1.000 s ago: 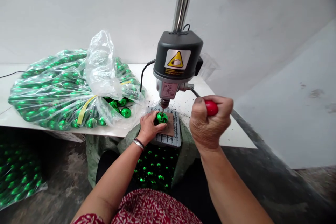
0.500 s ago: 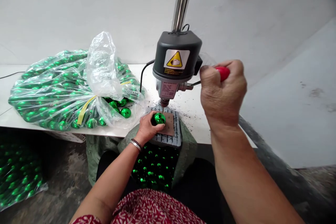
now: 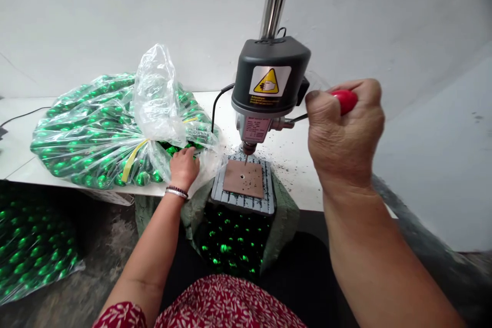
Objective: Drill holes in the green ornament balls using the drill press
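Note:
My right hand [image 3: 344, 136] is wrapped round the red knob [image 3: 346, 101] on the feed lever of a small bench drill press [image 3: 271, 79]. Its thin drill bit [image 3: 246, 159] hangs above a brown square pad [image 3: 244, 179] with a small hole, which lies on the grey slotted base [image 3: 219, 192]. At the mouth of a clear plastic bag [image 3: 92, 138] full of shiny green Christmas balls [image 3: 143, 178] is my left hand [image 3: 184, 166]. Its fingers stretch over the balls there, tips partly hidden, and no ball shows in its grasp.
Below the drill base, a dark green sack [image 3: 284, 210] hangs open with more green balls [image 3: 226, 249] inside. Another clear bag of green balls [image 3: 34, 256] is on the floor at left. Dark shavings and a black cord [image 3: 213, 110] lie on the white table [image 3: 307, 192].
My left hand has left the pad and moved left to the bag's mouth. The green ball it held under the drill is gone from the pad. My right hand stays on the knob.

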The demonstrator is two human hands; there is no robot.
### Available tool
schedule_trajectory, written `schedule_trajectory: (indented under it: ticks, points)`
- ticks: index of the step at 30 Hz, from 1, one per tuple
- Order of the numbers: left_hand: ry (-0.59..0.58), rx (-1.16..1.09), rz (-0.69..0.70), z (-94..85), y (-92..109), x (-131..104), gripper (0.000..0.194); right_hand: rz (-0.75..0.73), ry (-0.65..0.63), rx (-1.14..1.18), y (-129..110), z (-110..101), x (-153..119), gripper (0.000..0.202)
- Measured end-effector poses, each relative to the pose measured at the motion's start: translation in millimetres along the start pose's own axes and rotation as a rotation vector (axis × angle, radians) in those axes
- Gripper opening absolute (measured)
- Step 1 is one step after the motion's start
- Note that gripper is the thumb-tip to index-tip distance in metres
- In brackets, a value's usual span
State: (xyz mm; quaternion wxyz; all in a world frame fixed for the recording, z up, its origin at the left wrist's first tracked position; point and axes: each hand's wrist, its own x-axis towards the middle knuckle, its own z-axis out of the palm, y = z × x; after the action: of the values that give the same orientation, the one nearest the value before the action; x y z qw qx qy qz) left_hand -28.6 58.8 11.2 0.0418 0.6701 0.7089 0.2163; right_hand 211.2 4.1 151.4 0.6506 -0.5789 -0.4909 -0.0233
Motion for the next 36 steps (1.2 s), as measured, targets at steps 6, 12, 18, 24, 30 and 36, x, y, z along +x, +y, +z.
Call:
schedule_trajectory:
  ticks: [6,12,18,24,30,36]
  points:
    - [-0.211,0.198,-0.037,3.2,-8,5,0.045,-0.038,0.011,0.017,4,0,-2,0.019]
    - [-0.128,-0.851,-0.077,-11.4,7,-18,0.050,-0.078,0.012,0.033,6,0,-3,0.018]
    - [-0.577,-1.458,-0.184,-5.1,34,-38,0.039,-0.031,-0.006,0.020,4,-1,-3,0.019]
    - [-0.332,-1.064,-0.065,27.7,54,-37,0.047,-0.068,-0.007,0.028,5,-1,-5,0.019]
    - [-0.229,-0.831,0.081,44.5,60,-34,0.053,-0.022,-0.043,0.036,1,-3,-4,0.023]
    - [-0.187,-0.898,0.044,58.3,59,-39,0.051,-0.072,-0.066,0.134,6,-3,-7,0.020]
